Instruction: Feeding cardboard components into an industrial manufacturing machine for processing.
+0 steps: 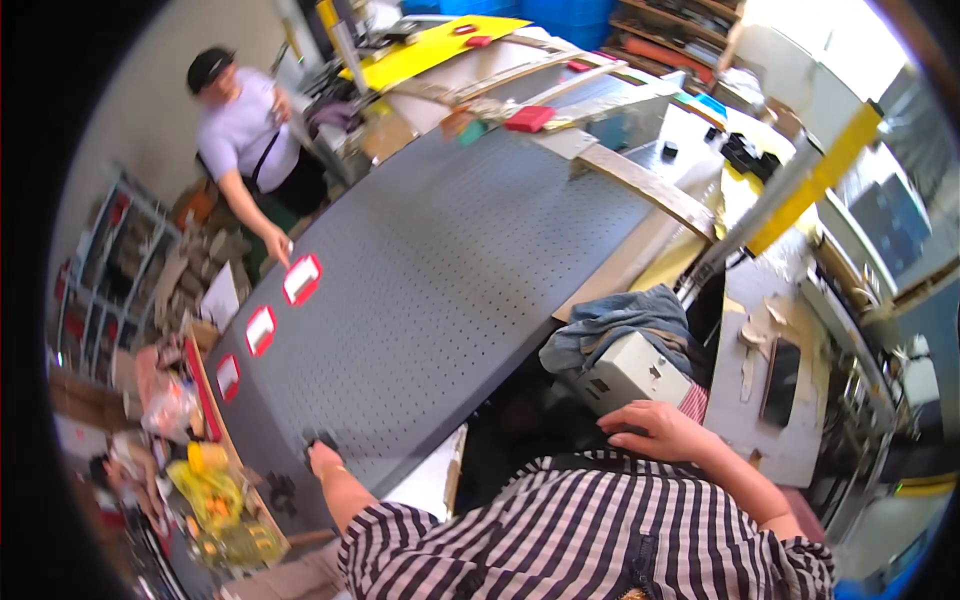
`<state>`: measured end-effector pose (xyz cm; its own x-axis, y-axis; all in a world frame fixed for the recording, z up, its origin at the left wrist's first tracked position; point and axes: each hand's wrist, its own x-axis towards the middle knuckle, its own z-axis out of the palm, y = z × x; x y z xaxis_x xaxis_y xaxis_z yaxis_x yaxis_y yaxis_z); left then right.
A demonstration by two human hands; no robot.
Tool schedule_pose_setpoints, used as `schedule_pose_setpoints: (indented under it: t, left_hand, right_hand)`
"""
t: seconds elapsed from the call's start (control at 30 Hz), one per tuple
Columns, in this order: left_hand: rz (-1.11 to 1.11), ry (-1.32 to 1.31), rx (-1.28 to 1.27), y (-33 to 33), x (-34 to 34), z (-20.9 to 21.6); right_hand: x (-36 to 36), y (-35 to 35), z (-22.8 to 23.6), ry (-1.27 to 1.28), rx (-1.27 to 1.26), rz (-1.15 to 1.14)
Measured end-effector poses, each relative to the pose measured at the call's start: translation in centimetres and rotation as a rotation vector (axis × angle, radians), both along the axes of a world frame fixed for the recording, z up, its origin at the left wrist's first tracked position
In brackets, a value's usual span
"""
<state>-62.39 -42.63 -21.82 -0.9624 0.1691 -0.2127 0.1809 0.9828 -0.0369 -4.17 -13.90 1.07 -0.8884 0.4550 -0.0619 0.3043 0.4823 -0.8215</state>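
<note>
My left hand [323, 457] reaches to the near left edge of a large grey perforated panel [420, 250]. Its fingers are closed at a small black piece [326, 438] on the panel, whose kind I cannot make out. My right hand [652, 430] is held in front of my striped shirt with nothing visible in it, its fingers loosely extended. Just beyond it stands a white carton [634, 372] with a grey-blue cloth [620, 325] draped behind. Along the panel's left side lie three red-and-white pieces, the farthest one [302, 281] touched by a co-worker's hand [278, 245].
Wooden strips [650, 190] and a red block [530, 119] lie at the panel's far end. A yellow-and-grey post [790, 190] rises at the right, near a bench with a dark phone [781, 382]. Yellow bags [210, 495] sit at the lower left.
</note>
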Motion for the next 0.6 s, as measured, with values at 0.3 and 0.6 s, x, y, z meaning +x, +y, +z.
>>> schedule_pose_setpoints:
  t: [0.3, 0.6]
  left_hand:
    - [-0.146, 0.127, 0.196, -0.5, -1.5, -2.8]
    - [-1.322, -0.678, 1.149, 29.6, 28.6, 19.2]
  right_hand:
    - [3.6, -1.5, -1.3, -0.066, -0.002, 0.015]
    - [6.7, 2.7, 2.3, 0.27, 0.387, -0.342]
